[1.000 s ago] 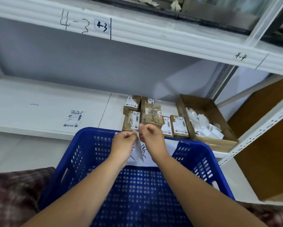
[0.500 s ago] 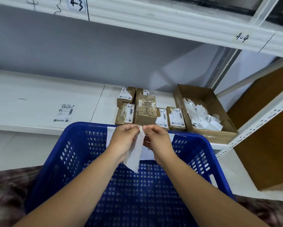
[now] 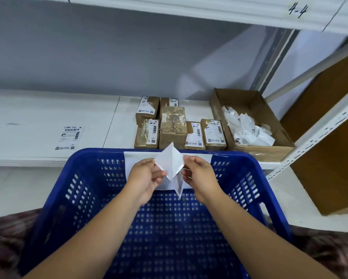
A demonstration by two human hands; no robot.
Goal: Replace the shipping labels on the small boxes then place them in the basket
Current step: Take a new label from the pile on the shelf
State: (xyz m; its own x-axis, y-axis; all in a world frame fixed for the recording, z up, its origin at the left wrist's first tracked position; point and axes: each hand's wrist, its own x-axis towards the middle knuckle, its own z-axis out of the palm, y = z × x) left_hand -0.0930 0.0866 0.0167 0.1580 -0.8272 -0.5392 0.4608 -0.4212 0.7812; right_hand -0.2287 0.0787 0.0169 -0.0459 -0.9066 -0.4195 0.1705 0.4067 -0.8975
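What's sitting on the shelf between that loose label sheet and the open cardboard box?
A cluster of small brown boxes, shown in the head view.

Six small boxes (image 3: 172, 125), one blue basket (image 3: 84, 178), one open carton (image 3: 270, 152)

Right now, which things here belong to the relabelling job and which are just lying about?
Job: label sheet, pinched by left hand and right hand; small boxes; blue basket; spare label lying flat; carton of label scraps.
Lying about: brown board; plaid cloth.
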